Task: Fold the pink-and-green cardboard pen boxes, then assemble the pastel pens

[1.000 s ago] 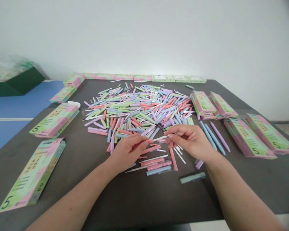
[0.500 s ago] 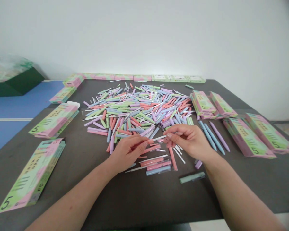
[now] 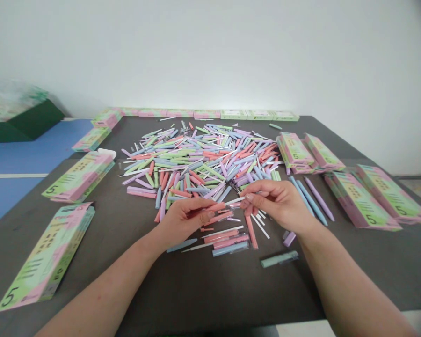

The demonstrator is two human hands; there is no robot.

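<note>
My left hand [image 3: 187,219] pinches a coral pen barrel [image 3: 216,207] near the front of the pile. From the right, my right hand [image 3: 272,202] grips a thin white refill [image 3: 233,201], whose left end meets the barrel. Beyond both hands spreads a big heap of pastel pen parts [image 3: 196,159]. Just below the hands lie pink parts with clear clips [image 3: 231,241], a blue part [image 3: 230,248] and a light blue barrel [image 3: 182,245]. A green cap piece [image 3: 279,259] rests in front of my right wrist.
Pink-and-green boxes stand at the left [image 3: 47,255] and right [image 3: 366,201], with a row of boxes [image 3: 206,114] along the back edge. Blue and purple barrels [image 3: 308,199] lie right of my right hand. A dark green bin [image 3: 28,122] sits far left.
My left hand has shifted slightly left and down, showing more of the coral barrel and the light blue barrel below it. My right hand has moved slightly right.
</note>
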